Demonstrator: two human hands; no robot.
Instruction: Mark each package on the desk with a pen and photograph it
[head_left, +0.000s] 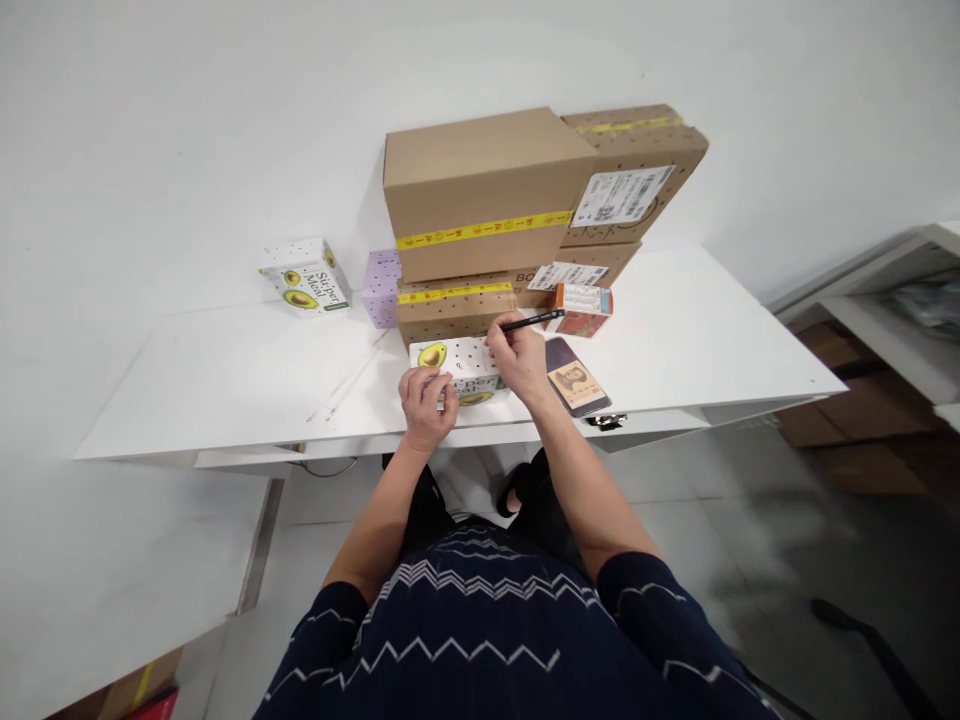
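A small white box with avocado pictures and dots (466, 358) sits near the front edge of the white table. My left hand (427, 408) grips its left front corner, fingers curled over the top edge. In my right hand (517, 358) is a black pen (534, 320), pinched and slanting up to the right. That hand rests over the box's right end; the pen's lower tip is hidden behind my fingers. Just right of this hand lies a phone (576, 378) with a lit screen.
Behind the box stand stacked brown cardboard boxes (487, 195) with yellow tape and labels. A small orange box (581, 312) is at their right, a purple box (381, 290) at their left. Another avocado box (307, 280) stands against the wall. The table's front edge (360, 440) is close to me.
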